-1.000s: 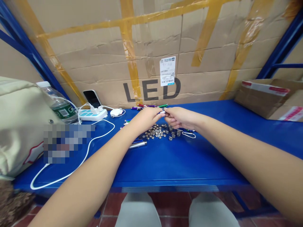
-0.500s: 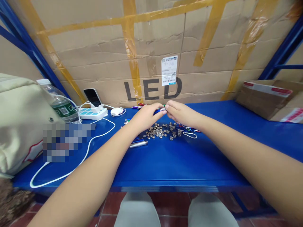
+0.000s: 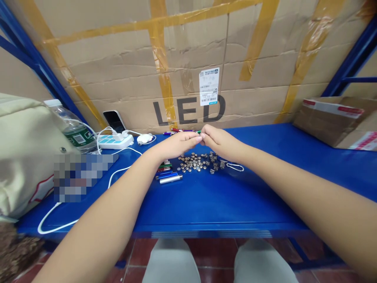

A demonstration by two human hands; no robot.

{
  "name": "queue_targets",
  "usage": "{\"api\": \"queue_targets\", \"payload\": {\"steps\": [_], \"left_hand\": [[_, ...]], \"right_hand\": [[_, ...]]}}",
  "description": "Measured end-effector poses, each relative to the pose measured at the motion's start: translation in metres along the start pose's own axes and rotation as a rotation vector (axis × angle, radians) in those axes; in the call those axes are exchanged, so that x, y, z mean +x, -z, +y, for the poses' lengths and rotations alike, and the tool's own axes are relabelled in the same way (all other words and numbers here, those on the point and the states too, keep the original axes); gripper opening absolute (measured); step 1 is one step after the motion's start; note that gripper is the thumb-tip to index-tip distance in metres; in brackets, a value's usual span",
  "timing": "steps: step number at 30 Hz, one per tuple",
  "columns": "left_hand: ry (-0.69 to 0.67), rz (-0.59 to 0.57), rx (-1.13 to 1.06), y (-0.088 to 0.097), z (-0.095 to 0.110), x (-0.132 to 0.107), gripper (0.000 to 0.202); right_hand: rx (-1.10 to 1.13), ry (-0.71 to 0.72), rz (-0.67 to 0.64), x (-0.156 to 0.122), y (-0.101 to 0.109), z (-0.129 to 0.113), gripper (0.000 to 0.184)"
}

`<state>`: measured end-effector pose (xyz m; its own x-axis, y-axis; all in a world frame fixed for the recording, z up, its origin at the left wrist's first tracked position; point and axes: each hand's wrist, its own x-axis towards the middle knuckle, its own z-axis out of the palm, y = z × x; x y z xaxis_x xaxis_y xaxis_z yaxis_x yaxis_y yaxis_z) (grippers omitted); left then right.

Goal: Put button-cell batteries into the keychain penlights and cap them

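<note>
My left hand (image 3: 176, 144) and my right hand (image 3: 219, 141) meet at the fingertips above the far part of the blue shelf. Their pinched fingers hide whatever may lie between them. Just below the hands sits a heap of small silver button cells (image 3: 193, 163). Near my left wrist lie several slim penlights, with a silver penlight (image 3: 171, 179) nearest me. Further back, a row of coloured penlights (image 3: 182, 130) lies along the cardboard. A metal carabiner (image 3: 235, 167) rests to the right of the heap.
The blue metal shelf (image 3: 224, 208) carries a power strip (image 3: 114, 141) with a white cable, a phone (image 3: 114, 121) and a water bottle (image 3: 70, 127). A beige bag (image 3: 23, 157) stands at left, a cardboard box (image 3: 330, 122) at right, and a printed cardboard wall (image 3: 188, 78) behind.
The blue penlight seen between my fingertips is now out of sight. My left hand has shifted left, uncovering more penlights on the shelf, and my right hand has moved slightly inward.
</note>
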<state>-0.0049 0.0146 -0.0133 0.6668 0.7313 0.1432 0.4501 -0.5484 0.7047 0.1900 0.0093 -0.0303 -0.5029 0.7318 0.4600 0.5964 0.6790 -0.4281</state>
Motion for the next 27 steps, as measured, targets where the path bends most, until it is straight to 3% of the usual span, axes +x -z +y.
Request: {"api": "queue_targets", "payload": {"steps": [4, 8, 10, 13, 17, 20, 24, 27], "left_hand": [[0.109, -0.149, -0.353, 0.004, 0.000, -0.006, 0.032], [0.147, -0.189, -0.380, 0.008, -0.004, -0.007, 0.031], [0.177, -0.189, -0.282, 0.010, -0.004, -0.007, 0.031], [0.166, -0.174, 0.057, 0.012, -0.003, -0.006, 0.025], [0.167, -0.243, 0.387, 0.012, 0.002, -0.005, 0.024], [0.195, -0.268, 0.508, 0.009, 0.007, -0.007, 0.024], [0.206, -0.291, 0.568, 0.007, 0.011, -0.009, 0.024], [0.211, -0.293, 0.565, 0.008, 0.011, -0.009, 0.025]], "right_hand": [[-0.076, 0.059, -0.048, -0.002, 0.004, -0.005, 0.021], [-0.123, 0.026, -0.081, -0.003, 0.006, -0.008, 0.022], [-0.162, -0.002, -0.097, -0.003, 0.006, -0.008, 0.022], [-0.185, -0.005, -0.098, -0.002, 0.010, -0.005, 0.023], [-0.181, -0.019, -0.179, -0.001, 0.021, -0.005, 0.023], [-0.196, -0.110, -0.307, -0.004, 0.031, -0.009, 0.021], [-0.190, -0.297, -0.652, -0.012, 0.043, -0.019, 0.021], [-0.237, -0.324, -0.830, -0.016, 0.047, -0.027, 0.023]]}}
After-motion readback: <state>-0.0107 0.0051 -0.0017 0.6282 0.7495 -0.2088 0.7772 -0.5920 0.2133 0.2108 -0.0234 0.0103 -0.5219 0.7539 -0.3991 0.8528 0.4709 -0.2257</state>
